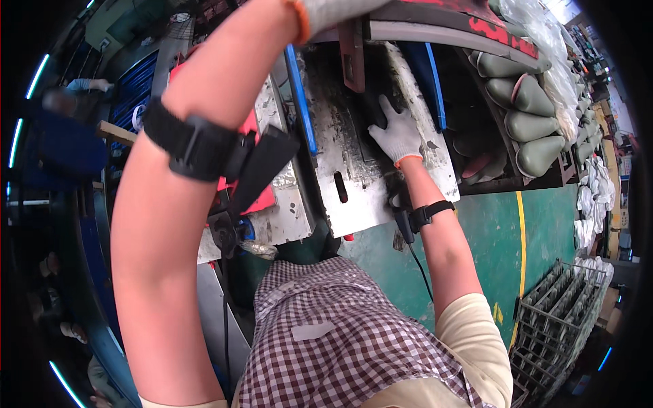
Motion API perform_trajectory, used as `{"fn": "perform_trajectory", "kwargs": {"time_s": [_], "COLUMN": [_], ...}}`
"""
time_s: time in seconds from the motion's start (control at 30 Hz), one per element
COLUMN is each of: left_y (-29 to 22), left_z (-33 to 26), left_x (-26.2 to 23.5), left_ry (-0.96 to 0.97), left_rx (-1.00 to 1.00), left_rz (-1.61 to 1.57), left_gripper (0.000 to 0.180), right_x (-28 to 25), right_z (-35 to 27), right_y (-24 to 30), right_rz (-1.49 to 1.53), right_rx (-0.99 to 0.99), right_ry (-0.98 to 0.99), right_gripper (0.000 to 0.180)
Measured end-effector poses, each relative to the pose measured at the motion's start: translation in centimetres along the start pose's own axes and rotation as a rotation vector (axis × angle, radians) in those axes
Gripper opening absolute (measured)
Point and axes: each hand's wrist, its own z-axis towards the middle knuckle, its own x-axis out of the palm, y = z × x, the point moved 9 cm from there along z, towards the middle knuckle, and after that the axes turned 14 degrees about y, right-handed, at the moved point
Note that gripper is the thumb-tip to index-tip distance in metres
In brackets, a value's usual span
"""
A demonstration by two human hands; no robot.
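My right hand, in a light knit glove with an orange cuff, rests on a worn metal plate with its fingers spread and nothing gripped. Its fingertips lie by a dark smeared patch in the middle of the plate. My left arm reaches up across the view. The left hand, gloved the same way, is beside the red and grey machine frame at the top edge; its fingers are cut off or hidden. Blue upright strips flank the plate.
Grey-green boot-shaped pieces fill a rack on the right, partly under clear plastic. A wire rack stands on the green floor. Left of the plate are red parts and a black cable. Another person is at far left.
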Motion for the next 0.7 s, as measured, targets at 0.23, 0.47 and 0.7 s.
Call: {"fn": "perform_trajectory", "kwargs": {"time_s": [0.23, 0.47, 0.7], "left_y": [0.3, 1.8, 1.7], "left_z": [2.7, 2.2, 1.3], "left_x": [0.7, 1.9, 3.4], "left_ry": [0.266, 0.129, -0.104], "left_rx": [-0.108, -0.044, 0.11], "left_rz": [0.134, -0.108, 0.326], "left_gripper": [0.056, 0.043, 0.044], "right_x": [-0.7, 0.2, 1.1], "right_z": [0.6, -0.2, 0.6], "right_y": [0.6, 1.4, -0.1], "right_rz": [-0.06, -0.11, -0.072], "right_rx": [-0.042, -0.004, -0.028], "right_ry": [-0.041, -0.038, 0.002], "right_gripper": [0.087, 0.09, 0.093]}}
